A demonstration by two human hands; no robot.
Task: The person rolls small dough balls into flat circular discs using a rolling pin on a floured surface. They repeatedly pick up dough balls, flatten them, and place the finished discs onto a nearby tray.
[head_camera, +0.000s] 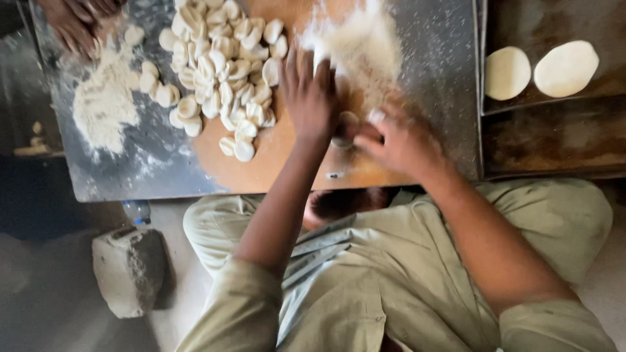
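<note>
Near edge: the person's lap in olive clothing (391,274), with a grey block (127,270) and a plastic bottle (137,210) on the floor to the left. On the round wooden board (274,163), the right hand (401,140) has its fingers closed around a small dough piece (345,124). Just left of it, touching it, the left hand (310,98) lies flat on the board, fingers together and extended toward the flour pile (365,45). Farther left: a heap of dough pieces (218,72), then loose flour (104,104). Far left corner: another person's hand (75,23). Far right: two flattened dough discs (541,70) on a dark tray (554,140).
</note>
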